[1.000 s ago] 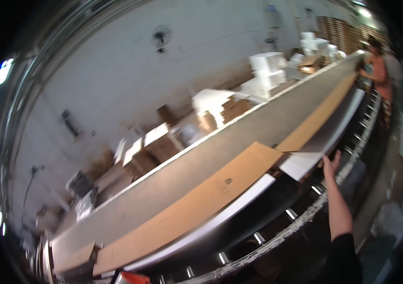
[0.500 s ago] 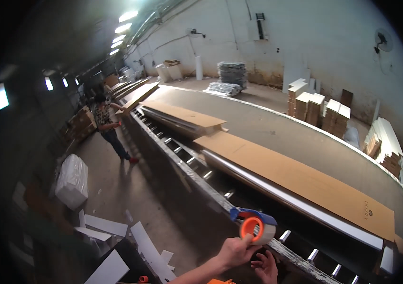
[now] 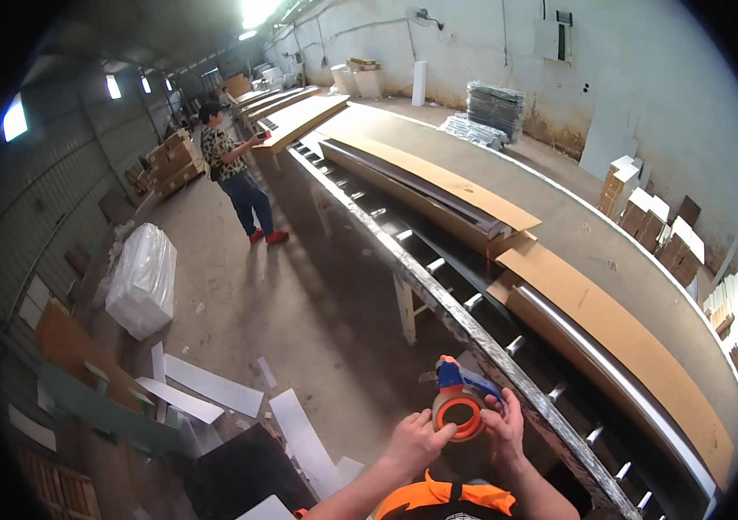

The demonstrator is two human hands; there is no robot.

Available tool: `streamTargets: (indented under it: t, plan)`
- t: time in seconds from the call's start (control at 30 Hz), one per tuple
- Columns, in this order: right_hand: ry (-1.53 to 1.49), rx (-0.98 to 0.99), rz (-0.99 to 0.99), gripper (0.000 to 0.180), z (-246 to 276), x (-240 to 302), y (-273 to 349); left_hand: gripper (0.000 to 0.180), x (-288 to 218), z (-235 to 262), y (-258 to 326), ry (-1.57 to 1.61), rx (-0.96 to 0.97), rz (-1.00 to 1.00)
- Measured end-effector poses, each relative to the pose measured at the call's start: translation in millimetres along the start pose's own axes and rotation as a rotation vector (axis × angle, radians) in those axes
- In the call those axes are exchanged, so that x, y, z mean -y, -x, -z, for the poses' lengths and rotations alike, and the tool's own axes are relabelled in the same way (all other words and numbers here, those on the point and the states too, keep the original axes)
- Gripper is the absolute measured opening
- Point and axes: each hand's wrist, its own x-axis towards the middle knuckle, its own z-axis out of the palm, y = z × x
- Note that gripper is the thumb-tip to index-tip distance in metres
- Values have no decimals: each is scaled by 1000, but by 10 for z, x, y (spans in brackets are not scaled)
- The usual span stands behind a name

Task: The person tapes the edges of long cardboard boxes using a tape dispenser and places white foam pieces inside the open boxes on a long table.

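A tape dispenser [image 3: 449, 376] with a blue body, an orange hub and a roll of tape is held up in front of me, beside the roller conveyor's near rail [image 3: 482, 328]. My left hand [image 3: 414, 444] grips the left side of the roll, its thumb at the hub. On the other side my right hand [image 3: 505, 426] has its fingers around the roll and by the blue handle. On the conveyor, to the right of both hands, lies a long open cardboard box [image 3: 625, 334] with a white edge showing inside.
Farther along the conveyor lies another long box [image 3: 438, 186]. A person [image 3: 239, 178] stands at its far left side, holding a small object. A plastic-wrapped white bundle [image 3: 142, 282] and white panel strips [image 3: 213, 386] lie on the floor. Stacked boxes [image 3: 642, 212] line the right wall.
My right hand, earlier apart below the dispenser, now holds it along with my left. The dispenser has turned and come off the rail toward me. The view has shifted.
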Motion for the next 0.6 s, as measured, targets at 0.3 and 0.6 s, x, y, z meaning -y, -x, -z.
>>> streamTargets:
  t: [0.3, 0.6]
  plan:
    - [630, 580, -340, 50, -1011, -561, -1502, 18, 1424, 17, -43, -136, 145, 71]
    - [140, 606, -442, 51, -2226, -1063, -3491, 41, 3123, 341, -717, -31, 34, 269]
